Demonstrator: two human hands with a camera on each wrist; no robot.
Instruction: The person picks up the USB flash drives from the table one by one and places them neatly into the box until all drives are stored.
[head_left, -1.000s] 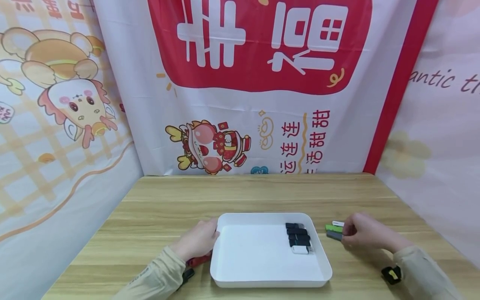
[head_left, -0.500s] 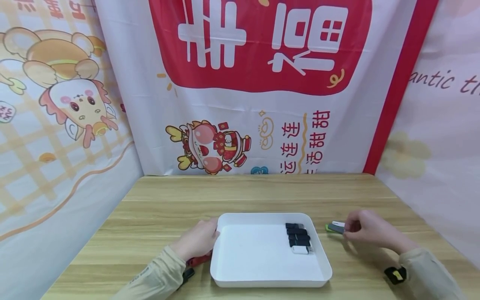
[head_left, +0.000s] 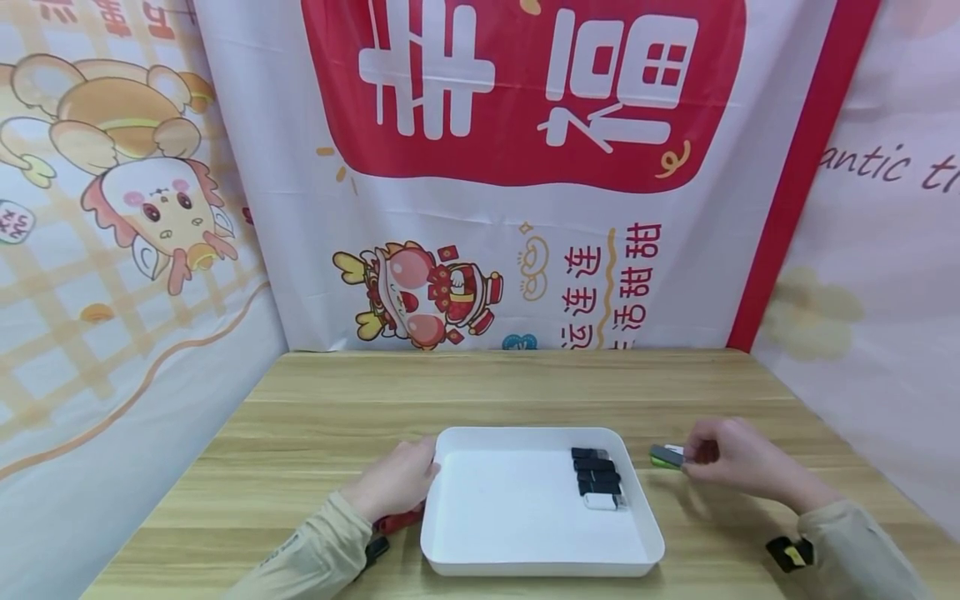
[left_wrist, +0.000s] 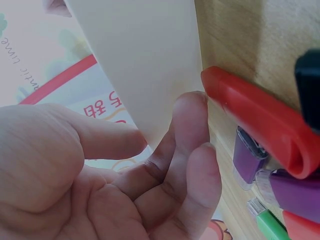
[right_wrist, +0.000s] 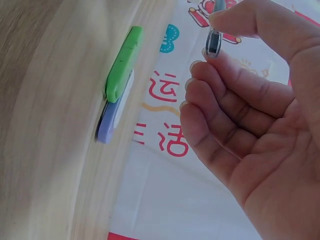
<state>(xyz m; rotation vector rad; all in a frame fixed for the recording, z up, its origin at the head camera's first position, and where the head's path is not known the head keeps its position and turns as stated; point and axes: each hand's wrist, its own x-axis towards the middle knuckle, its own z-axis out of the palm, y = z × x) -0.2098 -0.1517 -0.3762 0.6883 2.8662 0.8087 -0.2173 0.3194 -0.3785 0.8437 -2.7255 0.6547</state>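
Note:
My left hand (head_left: 396, 482) grips the left rim of a white tray (head_left: 487, 567), thumb on one side of the wall and fingers on the other in the left wrist view. Along the tray's right side lie several USB sticks: black ones (head_left: 596, 482) in a row and a white one (head_left: 600, 501) nearest me. To the right of the tray, my right hand (head_left: 738, 462) pinches a grey USB stick (head_left: 664, 455) between thumb and forefinger. It is held above a green USB stick (right_wrist: 124, 65), which lies on the table and is partly hidden in the head view.
Beside the green stick are a white one (right_wrist: 124, 102) and a bluish-purple one (right_wrist: 106, 125). Left of the tray lie a red stick (left_wrist: 260, 117), purple ones (left_wrist: 295, 192) and another green one (left_wrist: 270, 222). A black-and-yellow object (head_left: 789, 553) sits near the right sleeve.
The grey USB stick has come up off the table in my right hand and shifted away from me, over the green one, then slightly left. My left hand and the tray stay put.

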